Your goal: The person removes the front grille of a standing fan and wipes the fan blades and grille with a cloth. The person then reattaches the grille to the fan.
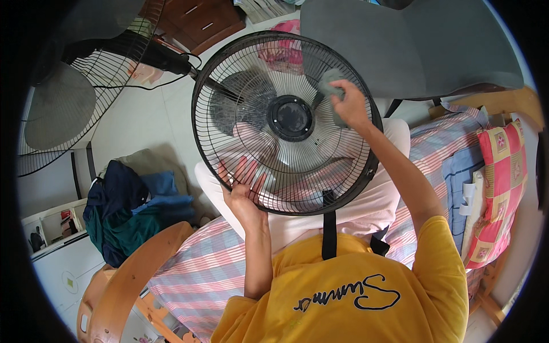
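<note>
A round black wire fan grille (293,118) with a dark centre disc lies tilted over my lap. My left hand (243,182) holds its lower left rim from beneath, with the fingers showing behind the wires. In my right hand (351,103) is a grey-green cloth (331,81), pressed against the upper right of the grille. Through the wires show dark fan blades and a pole. Whether the blades sit inside this grille or behind it, I cannot tell.
Another wire grille (96,81) and a black fan part (141,51) stand at upper left. A grey chair (364,47) is beyond the grille. Dark clothes (116,210) are piled at left. A checked bedsheet (206,266) lies under me, and a patchwork cushion (499,193) is at right.
</note>
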Action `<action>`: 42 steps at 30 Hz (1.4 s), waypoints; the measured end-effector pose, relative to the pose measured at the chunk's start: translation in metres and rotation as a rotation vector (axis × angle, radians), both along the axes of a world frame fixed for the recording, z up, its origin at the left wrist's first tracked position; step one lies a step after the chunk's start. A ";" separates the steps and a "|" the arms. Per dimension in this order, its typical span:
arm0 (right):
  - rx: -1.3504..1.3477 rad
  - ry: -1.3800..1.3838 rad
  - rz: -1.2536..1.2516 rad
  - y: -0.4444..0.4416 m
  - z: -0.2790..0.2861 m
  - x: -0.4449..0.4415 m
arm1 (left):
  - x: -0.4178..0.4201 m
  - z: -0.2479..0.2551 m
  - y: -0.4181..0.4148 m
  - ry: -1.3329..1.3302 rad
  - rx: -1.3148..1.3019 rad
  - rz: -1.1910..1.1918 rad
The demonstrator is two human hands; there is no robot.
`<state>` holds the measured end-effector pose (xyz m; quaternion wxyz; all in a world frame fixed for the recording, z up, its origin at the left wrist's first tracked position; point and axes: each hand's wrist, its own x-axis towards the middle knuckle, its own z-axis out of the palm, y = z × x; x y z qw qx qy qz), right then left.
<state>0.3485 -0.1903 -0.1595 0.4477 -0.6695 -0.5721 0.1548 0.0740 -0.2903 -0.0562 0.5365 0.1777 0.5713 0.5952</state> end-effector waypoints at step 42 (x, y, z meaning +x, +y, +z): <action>-0.311 -0.041 0.105 0.007 0.003 -0.012 | -0.007 -0.008 0.002 -0.046 -0.010 -0.017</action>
